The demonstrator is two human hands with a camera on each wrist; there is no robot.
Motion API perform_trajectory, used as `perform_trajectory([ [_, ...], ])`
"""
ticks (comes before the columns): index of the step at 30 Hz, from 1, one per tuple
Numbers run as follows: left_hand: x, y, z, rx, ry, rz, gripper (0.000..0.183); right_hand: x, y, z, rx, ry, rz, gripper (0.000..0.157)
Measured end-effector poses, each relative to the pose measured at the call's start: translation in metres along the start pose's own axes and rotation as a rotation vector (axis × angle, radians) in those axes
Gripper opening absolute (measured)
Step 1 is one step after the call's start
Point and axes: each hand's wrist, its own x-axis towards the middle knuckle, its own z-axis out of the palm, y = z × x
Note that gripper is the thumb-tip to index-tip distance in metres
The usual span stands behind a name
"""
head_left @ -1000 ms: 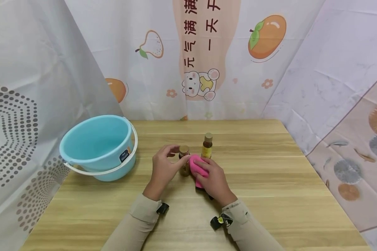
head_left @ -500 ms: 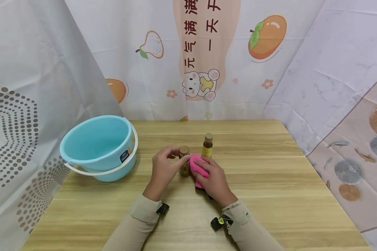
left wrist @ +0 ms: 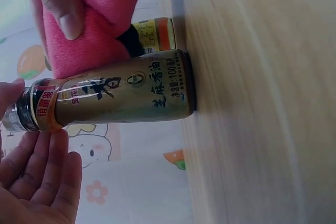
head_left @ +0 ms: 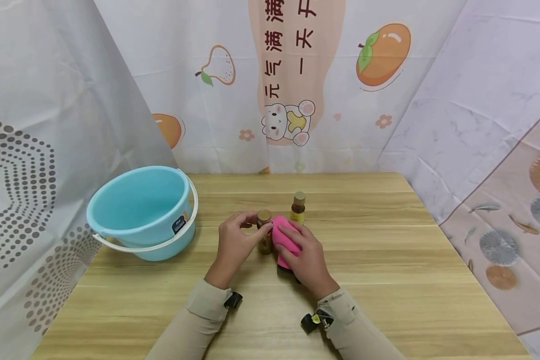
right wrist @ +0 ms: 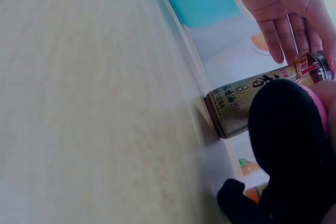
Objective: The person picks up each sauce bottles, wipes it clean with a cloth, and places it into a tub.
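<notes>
A small brown sesame oil bottle [head_left: 265, 245] stands upright on the table, its dark label facing the left wrist view. My left hand [head_left: 236, 242] holds it at the neck between thumb and fingers; the other fingers lie extended behind it in the left wrist view. My right hand [head_left: 309, 257] grips a soft pink plush thing [left wrist: 94, 40] with black parts [right wrist: 286, 145], whose exact kind I cannot tell. Its pink side touches the bottle near the shoulder. A second brown bottle [head_left: 299, 202] with a yellow label stands just behind the right hand, partly hidden by it.
To the left on the wooden table [head_left: 387, 280] stands a light blue bucket [head_left: 137, 205], its white handle [head_left: 148, 247] hanging down in front. Printed curtains [head_left: 225, 115] enclose the table at the back and both sides.
The pink plush thing and the right hand's fingers have shifted slightly up along the bottle, covering more of the second bottle. The left hand keeps its hold on the bottle, nearly still.
</notes>
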Motion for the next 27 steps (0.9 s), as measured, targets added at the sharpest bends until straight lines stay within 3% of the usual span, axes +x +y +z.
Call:
perform_trajectory([
  [9,0.0008,0.0056,-0.0011,-0.019,-0.017,0.010,0.034,0.0000,0.0016,0.0009,0.038,0.080,-0.041,0.049],
  [27,0.0006,0.0042,-0.0010,-0.016,-0.025,-0.001,0.038,0.0005,0.0027,0.0003,-0.022,-0.016,0.011,0.046],
])
